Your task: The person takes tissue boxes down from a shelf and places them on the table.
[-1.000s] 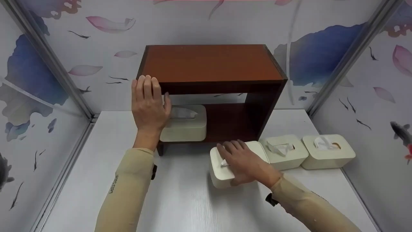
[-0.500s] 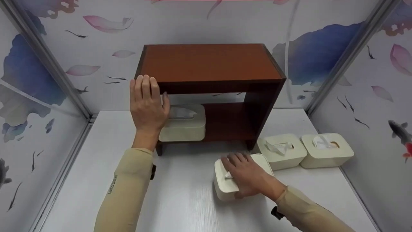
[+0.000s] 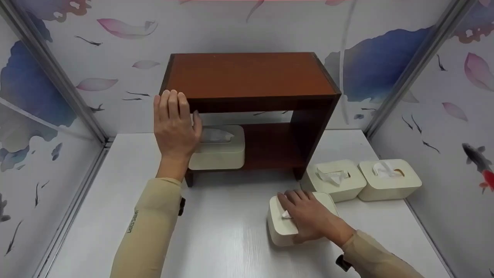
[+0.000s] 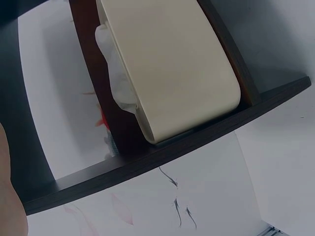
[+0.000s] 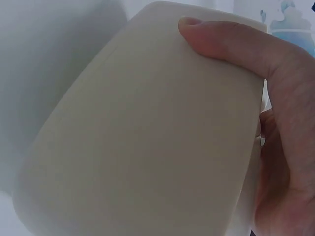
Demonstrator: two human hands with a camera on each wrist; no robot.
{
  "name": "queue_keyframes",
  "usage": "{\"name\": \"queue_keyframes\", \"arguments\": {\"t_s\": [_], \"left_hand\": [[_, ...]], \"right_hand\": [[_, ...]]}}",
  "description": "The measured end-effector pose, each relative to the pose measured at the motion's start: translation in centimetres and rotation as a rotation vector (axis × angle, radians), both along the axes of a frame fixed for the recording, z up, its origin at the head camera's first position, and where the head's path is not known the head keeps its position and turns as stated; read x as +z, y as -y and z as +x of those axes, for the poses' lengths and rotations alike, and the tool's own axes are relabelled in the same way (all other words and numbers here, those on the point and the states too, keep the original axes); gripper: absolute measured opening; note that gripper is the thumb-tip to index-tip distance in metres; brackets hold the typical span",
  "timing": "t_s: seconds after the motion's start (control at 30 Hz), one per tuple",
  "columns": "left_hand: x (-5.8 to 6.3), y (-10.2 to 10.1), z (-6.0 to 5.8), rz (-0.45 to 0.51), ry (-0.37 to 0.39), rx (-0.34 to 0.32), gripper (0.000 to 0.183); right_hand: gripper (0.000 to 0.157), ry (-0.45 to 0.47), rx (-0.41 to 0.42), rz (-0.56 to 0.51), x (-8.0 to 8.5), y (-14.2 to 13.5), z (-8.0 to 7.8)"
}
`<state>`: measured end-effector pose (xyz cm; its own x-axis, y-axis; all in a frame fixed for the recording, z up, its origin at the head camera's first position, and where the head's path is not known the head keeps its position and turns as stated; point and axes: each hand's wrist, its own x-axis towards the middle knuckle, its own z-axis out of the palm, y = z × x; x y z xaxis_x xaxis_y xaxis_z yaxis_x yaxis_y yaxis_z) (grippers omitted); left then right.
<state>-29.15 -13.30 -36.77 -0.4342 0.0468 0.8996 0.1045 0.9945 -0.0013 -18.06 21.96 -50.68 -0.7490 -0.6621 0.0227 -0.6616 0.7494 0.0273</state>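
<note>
A: Where's the held tissue box [image 3: 280, 227]?
B: On the white table [image 3: 216, 239], in front of the shelf [image 3: 251, 77]; long axis seems angled from near-left to far-right.
A: And the hands?
B: The right hand [image 3: 307, 216] grips its top; the left hand [image 3: 173, 123] rests flat, fingers straight, against the shelf's left corner.

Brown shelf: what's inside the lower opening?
One cream tissue box sits at the left of the brown shelf, tissue poking from its top. The left hand on the shelf's front corner covers the box's left end. The rest of the board is bare.
</note>
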Motion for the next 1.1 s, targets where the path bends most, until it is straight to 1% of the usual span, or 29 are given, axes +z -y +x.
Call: {"name": "queue_keyframes", "arguments": {"t_s": [0.3,0.53,0.77,1.1], "left_hand": [[0.0,-0.1,0.0,-0.003,-0.008,-0.004,0.044],[0.0,0.0,0.0,-0.004,0.0,-0.002,0.044],[-0.1,0.1,-0.1,-0.016,-0.013,0.011,0.043],[0.0,0.0,0.1,-0.012,0.009,0.009,0.045]], "right_hand": [[0.123,0.046,-0.032,-0.024,-0.5,-3.0,0.5],[0.125,0.045,-0.045,-0.056,-0.7,-5.7,1.1],[0.121,0.055,-0.071,-0.068,-0.6,-8.7,1.5],[0.127,0.131,-0.17,-0.057,-0.3,-12.8,1.9]]}}
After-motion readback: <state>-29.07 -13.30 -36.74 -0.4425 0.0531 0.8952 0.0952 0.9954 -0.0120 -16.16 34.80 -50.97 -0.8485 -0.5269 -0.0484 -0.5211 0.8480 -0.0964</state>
